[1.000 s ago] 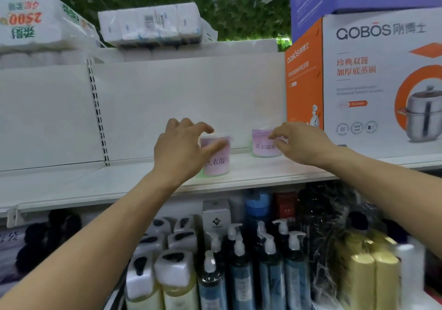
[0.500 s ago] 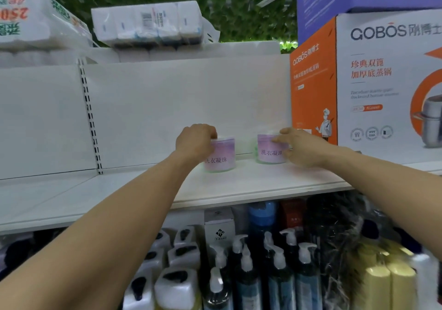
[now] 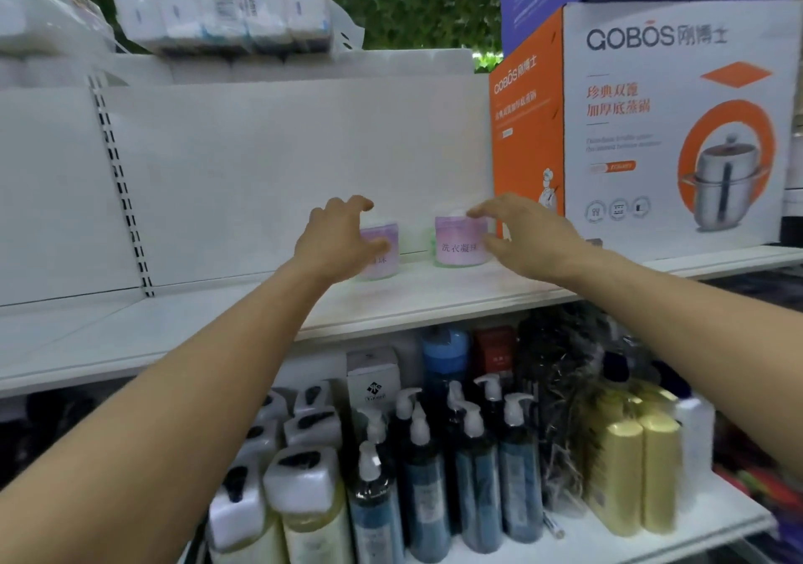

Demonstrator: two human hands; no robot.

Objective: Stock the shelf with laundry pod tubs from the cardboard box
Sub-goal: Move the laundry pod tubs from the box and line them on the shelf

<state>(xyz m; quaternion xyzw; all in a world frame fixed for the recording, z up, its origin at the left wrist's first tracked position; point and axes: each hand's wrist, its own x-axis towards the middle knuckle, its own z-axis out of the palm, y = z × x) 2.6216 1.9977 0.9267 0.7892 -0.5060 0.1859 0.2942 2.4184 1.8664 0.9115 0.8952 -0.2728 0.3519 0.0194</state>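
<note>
Two small pink tubs stand on the white shelf [image 3: 217, 324], far back by the wall. The left tub [image 3: 382, 255] and the right tub [image 3: 460, 244] are near each other with a little gap between them. The right tub is near the big orange and white pot box [image 3: 652, 128], which stands on the same shelf to the right.

The left hand [image 3: 334, 239] is in front of the left tub and hides part of it. Its fingers [image 3: 347, 203] are spread and bent like a claw, and they do not seem to squeeze the tub. The thumb lies across the tub's front; I cannot tell if it touches. The right hand [image 3: 530, 233] is at the right tub. Its fingers [image 3: 482, 211] are spread too, with the tips at the tub's top edge and the thumb low by its side. It does not look like a tight hold.

The tubs look like stiff, smooth plastic with a lid, so they may be a bit slippery. They seem small and probably light to lift. A good place to hold one is around the middle of its round side, or over the lid from above. A hard push could tip or slide them.

On the lower shelf are pump bottles [image 3: 434, 476]. The cardboard box cannot be seen.
</note>
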